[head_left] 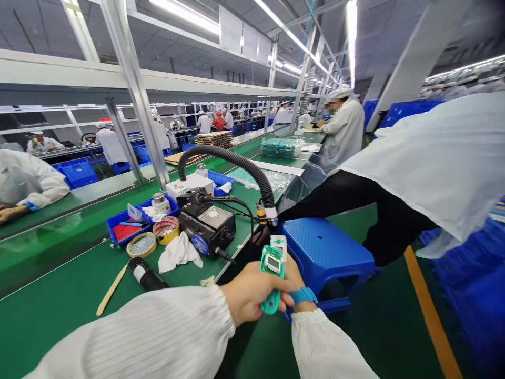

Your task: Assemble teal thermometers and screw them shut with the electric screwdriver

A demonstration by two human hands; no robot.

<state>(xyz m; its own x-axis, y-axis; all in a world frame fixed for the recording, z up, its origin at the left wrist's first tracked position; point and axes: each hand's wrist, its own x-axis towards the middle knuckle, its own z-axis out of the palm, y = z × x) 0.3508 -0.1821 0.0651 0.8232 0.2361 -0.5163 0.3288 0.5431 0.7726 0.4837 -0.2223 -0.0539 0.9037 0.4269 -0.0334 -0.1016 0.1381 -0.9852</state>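
At lower centre of the frame, the left hand (246,292) and right hand (295,281) are holding a green circuit board (271,279) together. Fingers of both are pinching its edges. A blue stool (327,250) is standing just behind, beside the green bench (59,295).

The translucent teal plastic circuit housing (271,279) is gleaming glossy between the hands. The smooth green worktop (59,295) is reflecting the lights with a soft sheen. A crumpled white cloth (179,251) is lying matt beside the black ribbed plastic hose (232,160), and the blue plastic stool (325,247) is showing a finely textured top.
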